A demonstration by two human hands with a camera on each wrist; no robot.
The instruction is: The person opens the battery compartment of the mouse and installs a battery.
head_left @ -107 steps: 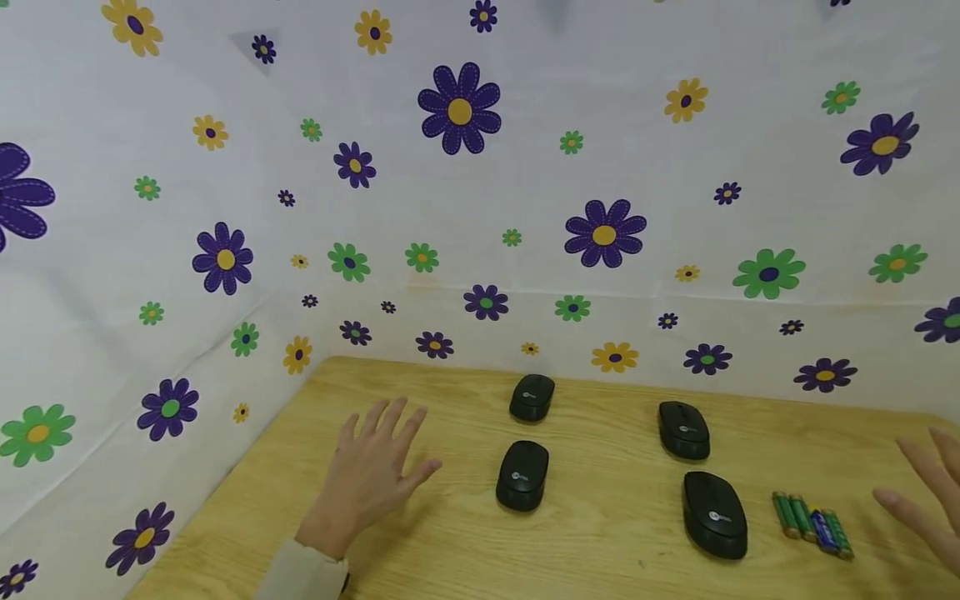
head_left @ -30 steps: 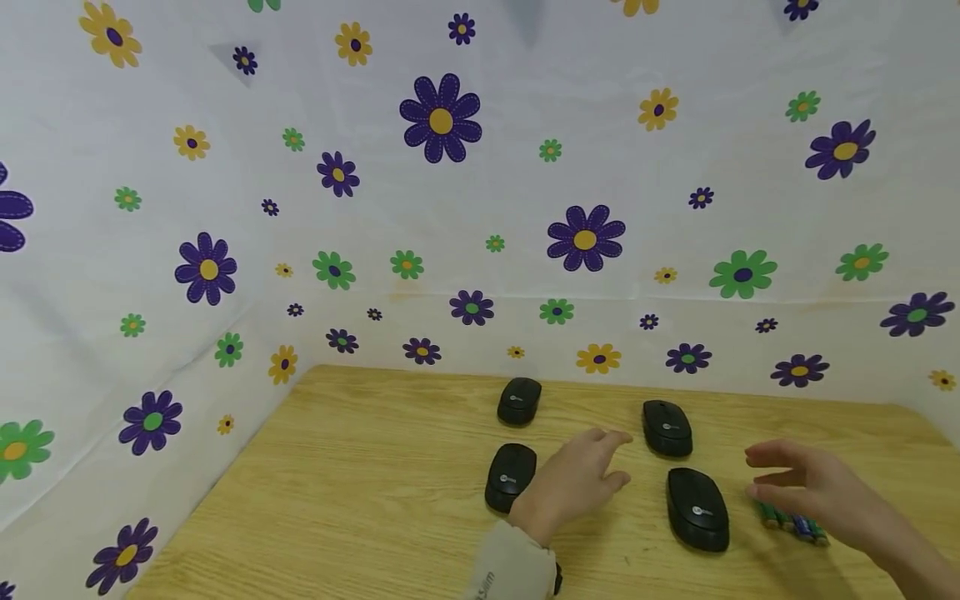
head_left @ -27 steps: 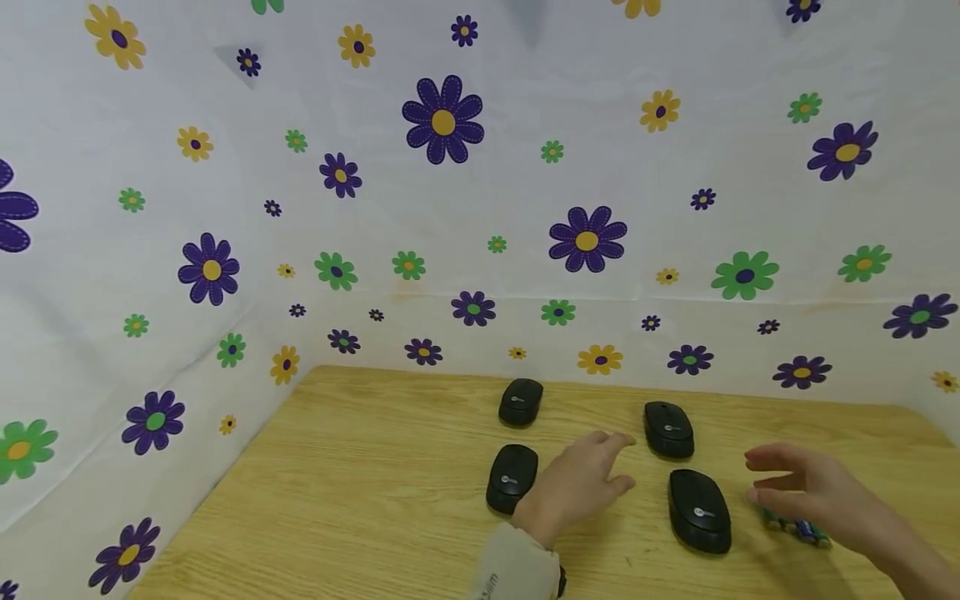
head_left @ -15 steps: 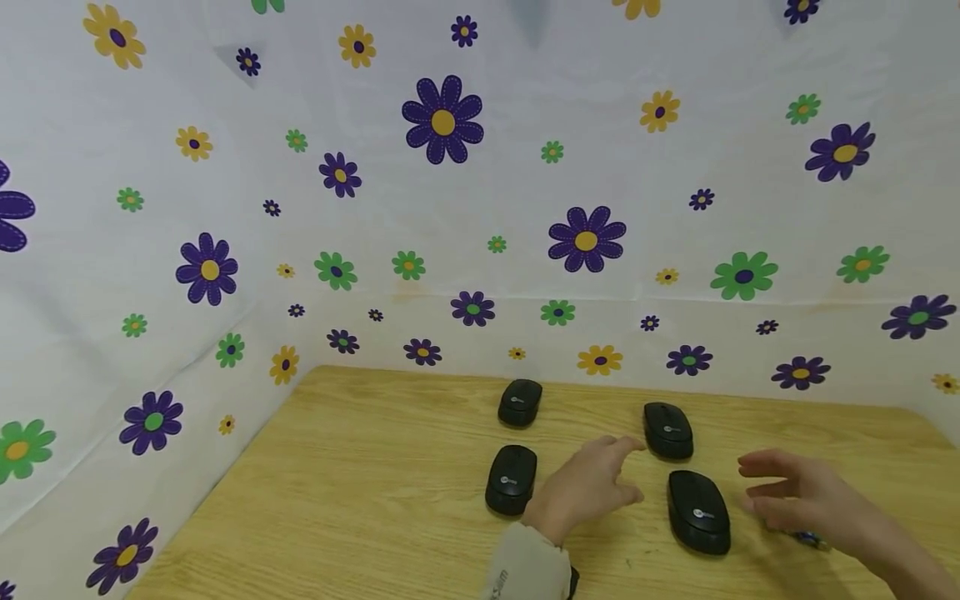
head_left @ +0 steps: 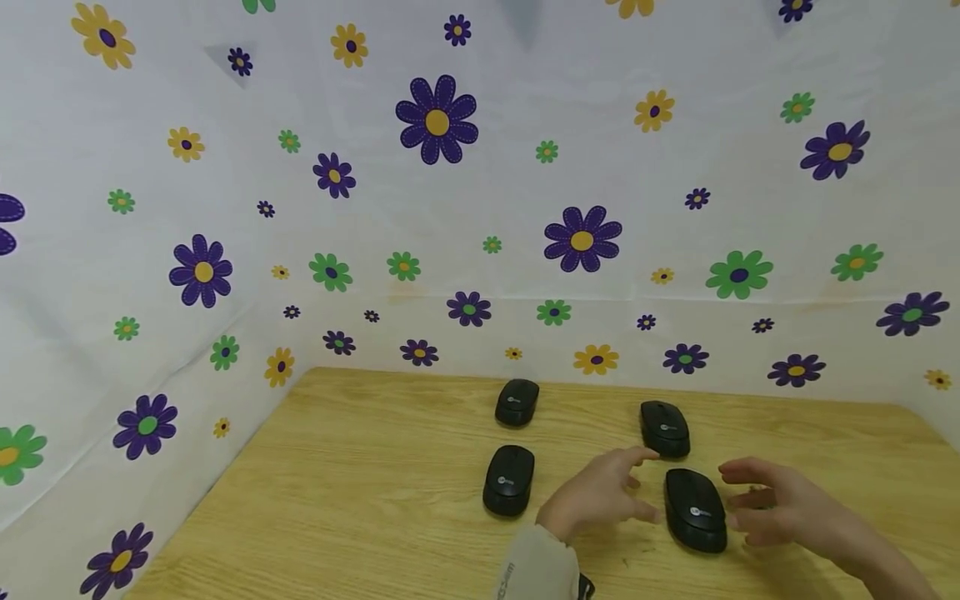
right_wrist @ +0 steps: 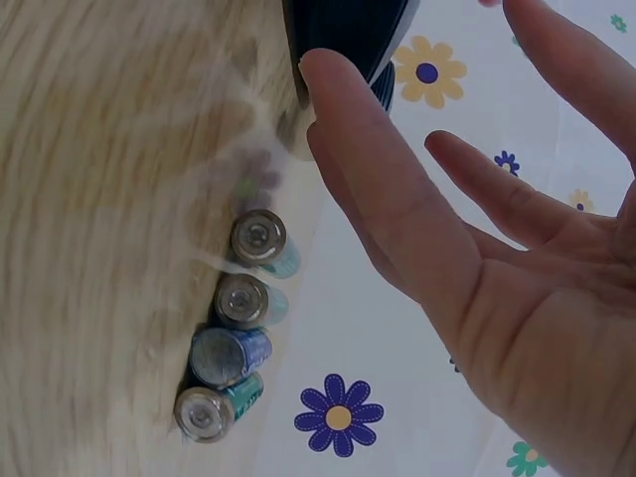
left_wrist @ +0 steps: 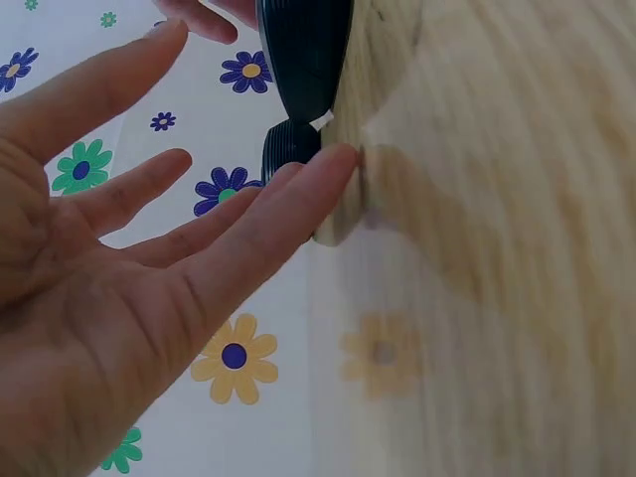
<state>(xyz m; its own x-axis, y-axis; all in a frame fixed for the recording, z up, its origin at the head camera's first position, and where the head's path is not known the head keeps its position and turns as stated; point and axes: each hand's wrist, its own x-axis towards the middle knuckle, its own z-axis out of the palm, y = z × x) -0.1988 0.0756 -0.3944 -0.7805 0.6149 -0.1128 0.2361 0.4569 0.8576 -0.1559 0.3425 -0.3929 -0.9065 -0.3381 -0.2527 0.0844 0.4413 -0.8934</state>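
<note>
On the wooden table a black computer mouse (head_left: 696, 510) lies between my two hands, at the near right of the group. My left hand (head_left: 603, 496) hovers at its left side, thumb and fingers spread and holding nothing. From the other side my right hand (head_left: 795, 512) reaches in, fingers apart, its fingertips right at the mouse's edge. In the right wrist view, that mouse (right_wrist: 348, 30) shows just past the fingertips. Several green and blue batteries (right_wrist: 231, 355) stand in a row below the right hand there; in the head view that hand mostly hides them.
Another mouse (head_left: 665, 429) lies just behind the near one. Farther left are a third mouse (head_left: 509, 481) and, behind it, one more mouse (head_left: 517, 403). A white flowered cloth (head_left: 480, 183) walls off the table (head_left: 360, 483) at the back and left.
My left hand has come from the table's left side across to the near right mouse. My right hand has come in from the right edge, over the batteries, toward the same mouse.
</note>
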